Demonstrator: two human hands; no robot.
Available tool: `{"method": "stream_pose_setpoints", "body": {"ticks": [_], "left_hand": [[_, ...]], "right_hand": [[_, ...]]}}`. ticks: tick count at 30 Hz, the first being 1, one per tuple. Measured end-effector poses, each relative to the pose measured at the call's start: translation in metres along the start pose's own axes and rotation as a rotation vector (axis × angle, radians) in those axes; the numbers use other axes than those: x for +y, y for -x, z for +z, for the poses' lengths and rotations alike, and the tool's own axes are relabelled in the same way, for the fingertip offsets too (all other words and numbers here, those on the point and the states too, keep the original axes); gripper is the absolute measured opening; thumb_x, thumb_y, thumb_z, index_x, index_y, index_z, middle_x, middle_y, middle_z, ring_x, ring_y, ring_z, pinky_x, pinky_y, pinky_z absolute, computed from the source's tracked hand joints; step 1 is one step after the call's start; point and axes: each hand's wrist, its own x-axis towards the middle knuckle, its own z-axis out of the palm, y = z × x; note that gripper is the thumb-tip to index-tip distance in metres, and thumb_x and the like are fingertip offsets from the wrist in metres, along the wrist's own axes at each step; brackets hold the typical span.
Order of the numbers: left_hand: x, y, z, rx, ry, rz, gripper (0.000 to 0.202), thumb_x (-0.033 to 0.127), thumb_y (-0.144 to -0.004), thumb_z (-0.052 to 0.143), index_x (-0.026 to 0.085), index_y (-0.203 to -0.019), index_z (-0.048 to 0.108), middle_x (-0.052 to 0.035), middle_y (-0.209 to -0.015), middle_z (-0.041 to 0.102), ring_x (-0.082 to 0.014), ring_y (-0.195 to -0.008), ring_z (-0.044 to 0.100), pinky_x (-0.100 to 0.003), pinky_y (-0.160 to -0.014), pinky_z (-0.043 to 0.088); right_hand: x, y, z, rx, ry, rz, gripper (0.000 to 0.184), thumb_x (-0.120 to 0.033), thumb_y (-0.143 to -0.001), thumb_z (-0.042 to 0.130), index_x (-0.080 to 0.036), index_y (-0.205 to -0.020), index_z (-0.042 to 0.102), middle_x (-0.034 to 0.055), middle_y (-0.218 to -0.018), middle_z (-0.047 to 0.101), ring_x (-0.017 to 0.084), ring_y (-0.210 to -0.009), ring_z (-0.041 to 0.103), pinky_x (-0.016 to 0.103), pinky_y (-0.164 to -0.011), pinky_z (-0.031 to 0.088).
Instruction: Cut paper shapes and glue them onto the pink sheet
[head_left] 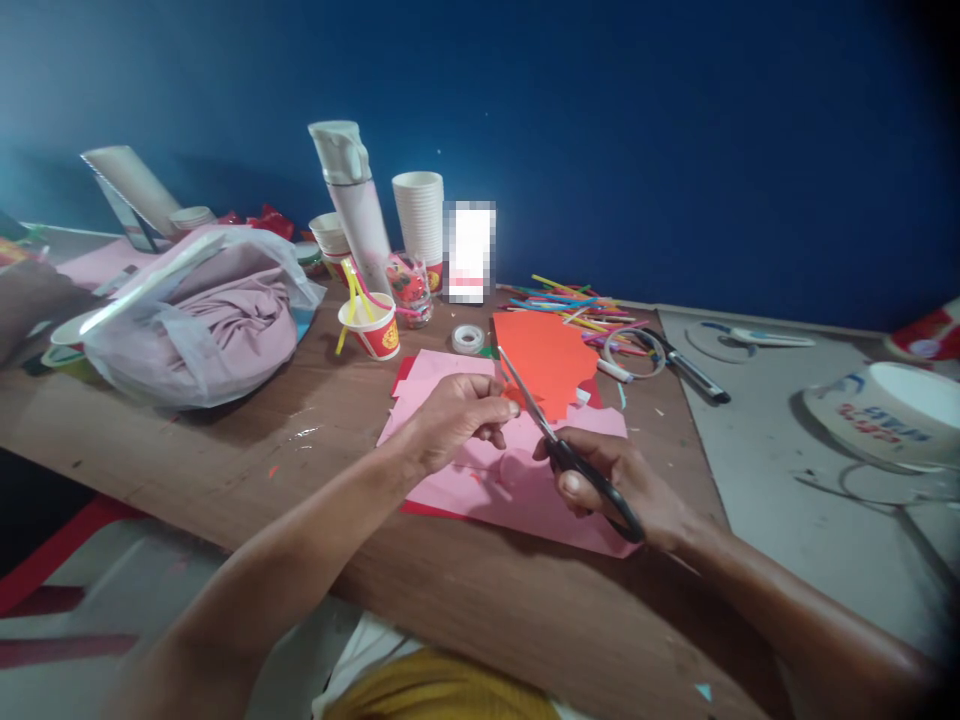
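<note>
My right hand (611, 480) grips black-handled scissors (559, 450), their blades pointing up and to the left. My left hand (465, 415) is closed in a pinch just left of the blades. At its fingertips shows what looks like a small piece of orange paper (511, 393), partly hidden by the fingers and blades. Beneath both hands lie pink paper sheets (450, 490) with a red sheet under them. An orange sheet (551, 350) with an uneven cut edge rests on top, behind the scissors.
A tape roll (468, 339), a straw-filled paper cup (371, 328), stacked cups (418, 215), a flask (360, 215) and a lit phone (469, 250) stand behind. Loose straws (577, 300) and a utility knife (697, 372) lie right. At left are a bag of cloth (217, 330) and another person's arm (34, 300).
</note>
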Motion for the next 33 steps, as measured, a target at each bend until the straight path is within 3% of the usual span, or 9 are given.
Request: {"method": "stream_pose_setpoints", "body": {"ticks": [8,22,28,33], "left_hand": [[0.0,-0.002,-0.008,-0.021,-0.15,0.018,0.01,0.019,-0.065,0.061,0.011,-0.069,0.059,0.0026,-0.054,0.055,-0.0059,-0.044,0.054,-0.017,-0.043,0.028],[0.008,-0.003,-0.013,-0.126,-0.188,-0.002,0.007,0.016,-0.065,0.061,0.01,-0.064,0.058,0.0035,-0.048,0.052,-0.0054,-0.043,0.051,-0.017,-0.043,0.03],[0.008,-0.005,-0.015,-0.133,-0.162,-0.032,0.006,0.015,-0.065,0.061,0.009,-0.066,0.059,0.0034,-0.051,0.052,-0.0057,-0.043,0.05,-0.018,-0.044,0.035],[0.002,-0.004,-0.01,-0.142,0.008,-0.001,0.015,0.025,-0.069,0.064,0.011,-0.074,0.059,0.0033,-0.059,0.052,-0.0056,-0.049,0.05,-0.022,-0.051,0.045]], "right_hand": [[-0.002,0.001,-0.002,-0.004,0.037,0.027,0.037,-0.043,-0.074,0.061,-0.013,-0.094,0.054,-0.0009,-0.066,0.047,0.009,-0.054,0.04,0.021,-0.048,0.038],[-0.004,0.001,-0.002,-0.016,0.037,0.073,0.037,-0.042,-0.069,0.066,-0.013,-0.091,0.055,-0.0018,-0.064,0.046,0.008,-0.052,0.038,0.02,-0.046,0.036],[-0.006,0.001,-0.001,0.006,0.041,0.089,0.037,-0.042,-0.069,0.066,-0.014,-0.09,0.056,-0.0011,-0.066,0.048,0.008,-0.052,0.04,0.02,-0.045,0.037],[-0.009,0.0,0.001,0.084,0.004,0.064,0.037,-0.045,-0.071,0.063,-0.014,-0.09,0.055,-0.0025,-0.06,0.046,0.008,-0.048,0.041,0.021,-0.044,0.037]]}}
